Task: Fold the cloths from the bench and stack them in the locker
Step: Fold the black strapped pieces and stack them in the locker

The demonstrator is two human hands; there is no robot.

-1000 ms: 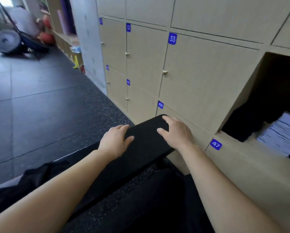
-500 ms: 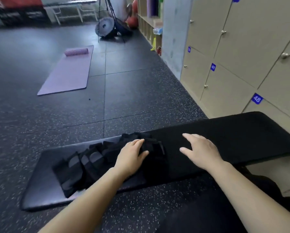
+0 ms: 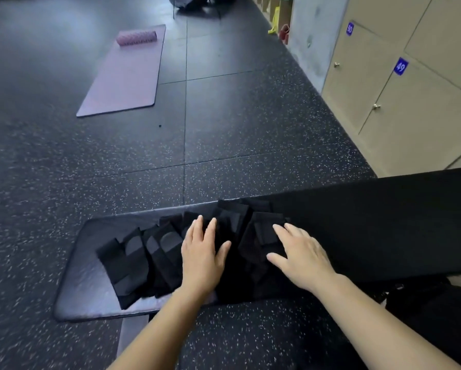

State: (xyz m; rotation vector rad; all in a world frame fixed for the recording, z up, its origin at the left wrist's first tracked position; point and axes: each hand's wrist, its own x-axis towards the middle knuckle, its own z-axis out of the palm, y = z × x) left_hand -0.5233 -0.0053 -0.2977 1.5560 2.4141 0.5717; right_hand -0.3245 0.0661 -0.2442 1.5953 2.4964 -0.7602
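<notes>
A row of several black cloths [image 3: 143, 260] lies fanned out and overlapping on the left part of the black padded bench [image 3: 384, 222]. My left hand [image 3: 201, 253] rests flat on the middle of the row, fingers straight and slightly spread. My right hand [image 3: 298, 253] lies flat on the rightmost cloth [image 3: 261, 233], fingers straight. Neither hand grips anything. The open locker is out of view.
Beige numbered lockers [image 3: 400, 84], with their doors shut, line the right wall. A purple yoga mat [image 3: 127, 73] with a rolled end lies on the dark speckled floor [image 3: 237, 124] beyond the bench. Gym gear stands at the far top.
My view swung left from the lockers to the cloth row. Both hands moved left along the bench; my right hand went from bare padding onto the rightmost cloth.
</notes>
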